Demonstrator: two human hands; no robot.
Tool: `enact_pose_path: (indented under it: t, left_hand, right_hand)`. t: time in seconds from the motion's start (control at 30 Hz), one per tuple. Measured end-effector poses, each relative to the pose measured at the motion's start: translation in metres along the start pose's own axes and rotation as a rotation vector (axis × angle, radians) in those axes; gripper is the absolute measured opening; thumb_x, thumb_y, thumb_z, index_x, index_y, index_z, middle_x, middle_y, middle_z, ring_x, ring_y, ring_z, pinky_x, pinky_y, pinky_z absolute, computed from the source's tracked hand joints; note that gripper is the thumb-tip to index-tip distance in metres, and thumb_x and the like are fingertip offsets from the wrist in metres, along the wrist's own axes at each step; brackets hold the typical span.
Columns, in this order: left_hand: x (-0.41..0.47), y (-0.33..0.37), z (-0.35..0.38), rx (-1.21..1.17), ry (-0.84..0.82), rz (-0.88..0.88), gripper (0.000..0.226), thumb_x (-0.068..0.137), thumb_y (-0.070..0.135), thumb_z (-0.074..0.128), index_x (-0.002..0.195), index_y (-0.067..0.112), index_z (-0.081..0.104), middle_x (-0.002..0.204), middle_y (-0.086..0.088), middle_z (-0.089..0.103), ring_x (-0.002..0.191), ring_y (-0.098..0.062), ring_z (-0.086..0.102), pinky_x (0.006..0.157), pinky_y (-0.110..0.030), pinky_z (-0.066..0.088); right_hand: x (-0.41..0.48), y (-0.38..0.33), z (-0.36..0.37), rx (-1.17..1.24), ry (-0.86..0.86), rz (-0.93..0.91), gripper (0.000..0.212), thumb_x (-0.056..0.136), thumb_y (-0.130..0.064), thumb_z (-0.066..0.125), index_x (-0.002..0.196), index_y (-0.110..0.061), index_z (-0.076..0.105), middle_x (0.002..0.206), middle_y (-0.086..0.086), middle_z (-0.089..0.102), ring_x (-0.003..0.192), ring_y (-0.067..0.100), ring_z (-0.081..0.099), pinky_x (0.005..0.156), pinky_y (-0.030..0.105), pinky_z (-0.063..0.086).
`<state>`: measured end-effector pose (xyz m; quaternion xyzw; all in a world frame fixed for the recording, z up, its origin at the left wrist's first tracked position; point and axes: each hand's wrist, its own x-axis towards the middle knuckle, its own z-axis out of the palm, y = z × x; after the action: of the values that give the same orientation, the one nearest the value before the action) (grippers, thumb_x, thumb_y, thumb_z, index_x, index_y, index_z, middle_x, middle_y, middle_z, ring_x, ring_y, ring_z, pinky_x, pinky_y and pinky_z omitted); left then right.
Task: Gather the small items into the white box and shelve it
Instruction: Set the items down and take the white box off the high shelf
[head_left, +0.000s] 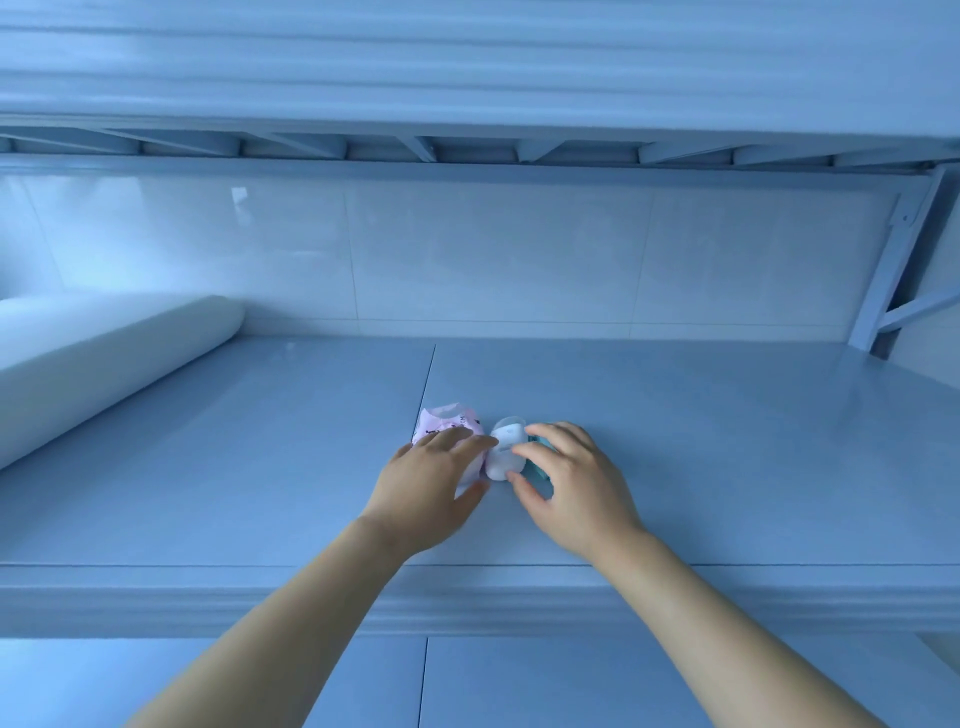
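Observation:
On the flat blue shelf surface (675, 441) lie three small items side by side. A pink patterned packet (447, 420) is on the left, a small white case (505, 447) is in the middle, and a teal item (540, 460) is mostly hidden on the right. My left hand (431, 488) rests over the pink packet, fingers spread, fingertips touching the white case. My right hand (571, 483) curls around the white case and covers the teal item. No white box is in view.
A thick white roll (98, 358) lies along the left side of the shelf. A white tiled wall (493, 260) closes the back. A slatted frame (467, 148) runs overhead, with a metal bracket (893, 280) at the right. The shelf's front edge (467, 587) crosses under my forearms.

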<state>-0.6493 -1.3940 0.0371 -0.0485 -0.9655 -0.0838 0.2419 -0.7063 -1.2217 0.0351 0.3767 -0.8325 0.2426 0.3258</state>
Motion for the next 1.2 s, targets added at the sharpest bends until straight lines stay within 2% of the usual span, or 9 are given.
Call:
enact_pose_path:
  t: [0.13, 0.23, 0.3, 0.4, 0.5, 0.63, 0.8, 0.93, 1.2]
  left_hand:
    - [-0.023, 0.009, -0.019, -0.037, 0.094, -0.072, 0.026, 0.088, 0.038, 0.051, 0.113, 0.033, 0.055, 0.114, 0.011, 0.059, 0.092, -0.017, 0.055, 0.065, -0.026, 0.039]
    - [-0.045, 0.013, -0.032, -0.005, 0.162, -0.176, 0.024, 0.092, 0.037, 0.045, 0.108, 0.029, 0.060, 0.109, 0.010, 0.063, 0.089, -0.018, 0.059, 0.068, -0.028, 0.043]
    - [-0.062, 0.017, -0.043, 0.045, 0.207, -0.245, 0.028, 0.092, 0.038, 0.041, 0.105, 0.026, 0.062, 0.106, 0.008, 0.065, 0.087, -0.019, 0.061, 0.072, -0.031, 0.045]
    - [-0.088, 0.024, -0.061, 0.161, 0.209, -0.328, 0.029, 0.092, 0.040, 0.044, 0.109, 0.024, 0.062, 0.110, 0.005, 0.064, 0.094, -0.019, 0.060, 0.079, -0.033, 0.045]
    - [-0.115, 0.030, -0.083, 0.257, 0.215, -0.430, 0.031, 0.092, 0.043, 0.043, 0.111, 0.026, 0.061, 0.115, 0.004, 0.062, 0.099, -0.019, 0.060, 0.081, -0.032, 0.044]
    - [-0.143, 0.042, -0.114, 0.347, 0.227, -0.554, 0.038, 0.093, 0.048, 0.035, 0.111, 0.026, 0.061, 0.116, 0.003, 0.062, 0.101, -0.021, 0.060, 0.082, -0.033, 0.044]
    - [-0.178, 0.058, -0.158, 0.484, 0.264, -0.628, 0.049, 0.089, 0.053, 0.028, 0.109, 0.024, 0.063, 0.113, -0.001, 0.063, 0.099, -0.024, 0.061, 0.083, -0.036, 0.045]
    - [-0.205, 0.067, -0.195, 0.609, 0.277, -0.680, 0.047, 0.088, 0.052, 0.033, 0.109, 0.022, 0.062, 0.117, -0.004, 0.061, 0.103, -0.026, 0.059, 0.086, -0.038, 0.045]
    - [-0.255, 0.056, -0.273, 0.783, 0.310, -0.785, 0.051, 0.086, 0.054, 0.030, 0.115, 0.023, 0.058, 0.124, -0.006, 0.057, 0.108, -0.027, 0.057, 0.087, -0.041, 0.046]
  right_hand:
    - [0.001, -0.015, -0.006, 0.060, -0.026, -0.047, 0.013, 0.076, -0.021, 0.070, 0.089, -0.019, 0.069, 0.101, 0.000, 0.067, 0.094, 0.024, 0.060, 0.066, 0.031, 0.052]
    - [0.004, -0.029, -0.008, 0.103, -0.066, -0.122, 0.016, 0.079, -0.024, 0.066, 0.093, -0.017, 0.069, 0.097, -0.001, 0.067, 0.088, 0.025, 0.062, 0.062, 0.034, 0.053]
    - [0.007, -0.041, -0.008, 0.092, -0.094, -0.185, 0.024, 0.083, -0.033, 0.059, 0.102, -0.020, 0.067, 0.104, -0.001, 0.065, 0.096, 0.025, 0.059, 0.072, 0.037, 0.051]
    - [0.006, -0.062, -0.005, 0.054, -0.140, -0.254, 0.037, 0.088, -0.044, 0.049, 0.117, -0.022, 0.058, 0.130, 0.005, 0.053, 0.123, 0.025, 0.042, 0.098, 0.048, 0.036]
    - [0.004, -0.087, -0.006, 0.096, -0.168, -0.318, 0.045, 0.090, -0.047, 0.043, 0.127, -0.021, 0.051, 0.142, 0.009, 0.041, 0.132, 0.029, 0.031, 0.106, 0.053, 0.025]
    - [0.007, -0.118, -0.014, 0.280, -0.197, -0.378, 0.045, 0.090, -0.043, 0.048, 0.127, -0.016, 0.051, 0.141, 0.012, 0.042, 0.131, 0.029, 0.033, 0.102, 0.049, 0.033]
    - [0.008, -0.164, -0.028, 0.549, -0.125, -0.483, 0.037, 0.088, -0.037, 0.054, 0.116, -0.014, 0.060, 0.126, 0.010, 0.055, 0.117, 0.027, 0.049, 0.085, 0.042, 0.049]
    - [0.009, -0.206, -0.039, 0.656, -0.081, -0.542, 0.039, 0.087, -0.041, 0.049, 0.116, -0.017, 0.059, 0.125, 0.007, 0.056, 0.116, 0.023, 0.049, 0.083, 0.038, 0.049]
    - [0.036, -0.301, -0.057, 0.774, -0.069, -0.642, 0.039, 0.088, -0.041, 0.050, 0.119, -0.018, 0.057, 0.129, 0.007, 0.053, 0.120, 0.023, 0.044, 0.092, 0.041, 0.046]
